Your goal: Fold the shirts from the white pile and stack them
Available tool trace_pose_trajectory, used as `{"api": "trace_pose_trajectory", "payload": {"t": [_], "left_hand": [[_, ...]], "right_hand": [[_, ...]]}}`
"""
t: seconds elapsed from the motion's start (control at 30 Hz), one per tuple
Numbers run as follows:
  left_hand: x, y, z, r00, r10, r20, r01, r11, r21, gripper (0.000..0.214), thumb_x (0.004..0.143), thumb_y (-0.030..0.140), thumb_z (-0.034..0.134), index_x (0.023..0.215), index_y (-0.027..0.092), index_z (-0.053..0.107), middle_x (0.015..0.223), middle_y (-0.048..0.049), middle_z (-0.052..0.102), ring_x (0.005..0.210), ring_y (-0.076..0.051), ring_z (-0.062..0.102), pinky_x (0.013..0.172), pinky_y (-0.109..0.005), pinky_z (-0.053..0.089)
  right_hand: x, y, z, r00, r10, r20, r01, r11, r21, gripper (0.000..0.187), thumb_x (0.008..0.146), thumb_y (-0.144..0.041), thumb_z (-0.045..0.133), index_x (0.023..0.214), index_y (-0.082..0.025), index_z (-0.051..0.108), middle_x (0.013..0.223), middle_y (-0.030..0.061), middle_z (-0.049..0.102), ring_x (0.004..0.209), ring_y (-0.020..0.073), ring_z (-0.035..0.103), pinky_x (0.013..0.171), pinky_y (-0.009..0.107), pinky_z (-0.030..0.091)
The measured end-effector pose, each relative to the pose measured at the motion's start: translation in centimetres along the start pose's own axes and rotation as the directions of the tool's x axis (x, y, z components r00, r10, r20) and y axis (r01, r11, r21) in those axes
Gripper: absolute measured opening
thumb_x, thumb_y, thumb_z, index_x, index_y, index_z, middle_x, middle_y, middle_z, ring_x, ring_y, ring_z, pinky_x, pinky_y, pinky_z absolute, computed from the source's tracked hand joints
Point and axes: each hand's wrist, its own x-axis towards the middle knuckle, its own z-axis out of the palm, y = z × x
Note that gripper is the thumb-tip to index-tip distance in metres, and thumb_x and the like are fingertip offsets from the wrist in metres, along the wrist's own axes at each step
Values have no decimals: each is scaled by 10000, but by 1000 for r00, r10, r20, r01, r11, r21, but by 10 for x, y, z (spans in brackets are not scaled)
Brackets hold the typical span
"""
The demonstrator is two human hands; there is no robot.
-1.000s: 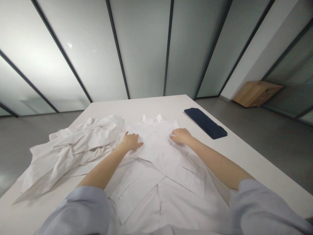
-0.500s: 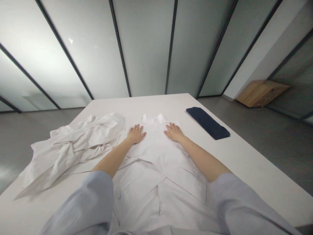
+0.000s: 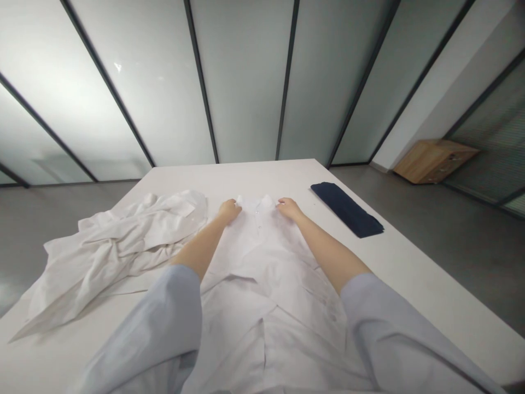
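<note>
- head view: left hand (image 3: 230, 211) and right hand (image 3: 288, 208) are pinching the white shirt (image 3: 262, 273), grips clamping beside its collar (image 3: 266, 202).
- even tension should be limiting creases.

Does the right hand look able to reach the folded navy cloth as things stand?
Probably yes: only tabletop lies between the right hand and the navy cloth, though that hand seems to be pinching the white shirt.

white shirt (image 3: 262, 257) showing matt cloth, tabletop (image 3: 410, 279) looking smooth, far panels (image 3: 246, 82) resembling frosted glass, right-hand cabinet (image 3: 424, 160) showing wood
</note>
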Motion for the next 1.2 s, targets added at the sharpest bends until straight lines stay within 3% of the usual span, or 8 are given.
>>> {"api": "trace_pose_trajectory", "payload": {"t": [0.13, 0.3, 0.5, 0.63, 0.73, 0.83, 1.03, 1.2], "left_hand": [[14, 3, 12, 998, -52, 35, 54, 997, -51, 357, 770, 217, 553, 1097, 112, 653, 1073, -169, 701, 997, -260, 665, 784, -309, 499], [16, 4, 12, 999, -15, 40, 20, 992, -124, 355, 743, 168, 521, 1065, 113, 663, 963, -121, 722, 868, -233, 679, 690, -293, 507], [-5, -12, 3, 952, 279, -126, -287, 956, -52, 376, 713, 127, 494, 1057, 175, 638, 1125, -58, 655, 1016, -194, 592, 874, -301, 480], [-25, -25, 1, 887, 459, -39, -447, 878, 168, 310, 722, 104, 482, 932, 224, 677, 1149, -48, 648, 1159, -216, 500, 1022, -360, 377], [-35, -22, -2, 902, 417, -108, -378, 887, 266, 318, 819, 158, 424, 972, 234, 693, 1184, -61, 642, 1209, -251, 451, 1044, -420, 332], [-38, -9, 0, 897, 393, -200, -327, 897, 296, 406, 891, 249, 370, 1228, 225, 596, 1349, -72, 542, 1272, -252, 409, 1053, -413, 320], [-28, -7, 29, 966, 255, 48, -256, 905, 341, 672, 917, 574, 268, 1475, 202, 320, 1554, -119, 279, 1426, -346, 206, 1119, -491, 198], [-26, -17, 36, 977, 212, 24, -207, 914, 348, 706, 904, 605, 259, 1486, 207, 295, 1559, -122, 266, 1433, -353, 191, 1125, -490, 194]], "right_hand": [[8, -10, 10, 998, -3, 57, 2, 1000, 12, 250, 801, -170, 490, 908, -143, 713, 815, 66, 715, 757, 173, 652, 658, 230, 450], [9, -16, 15, 1000, -29, 4, 29, 999, 13, 230, 788, -163, 512, 934, -154, 689, 954, 101, 703, 870, 198, 626, 725, 247, 444], [0, 5, 12, 955, -243, -168, 244, 970, -10, 282, 806, -129, 481, 1048, -150, 626, 1094, 104, 615, 1003, 188, 553, 858, 268, 421], [-13, 22, 11, 918, -390, -63, 381, 916, -125, 268, 801, -82, 481, 965, -165, 676, 1130, 96, 611, 1047, 193, 523, 933, 294, 381], [-19, 22, 9, 926, -359, -114, 330, 919, -216, 316, 859, -111, 415, 985, -166, 700, 1179, 105, 616, 1122, 235, 482, 987, 352, 349], [-22, 11, 12, 915, -359, -186, 313, 920, -236, 393, 919, -222, 371, 1217, -160, 619, 1318, 121, 550, 1237, 262, 419, 1044, 398, 304], [-26, -4, 38, 984, -169, 48, 176, 940, -294, 668, 936, -587, 283, 1483, -207, 324, 1559, 133, 253, 1424, 350, 178, 1119, 504, 144], [-27, 1, 46, 990, -105, 91, 127, 948, -291, 713, 925, -642, 220, 1502, -227, 267, 1578, 144, 189, 1433, 355, 154, 1124, 521, 119]]}}
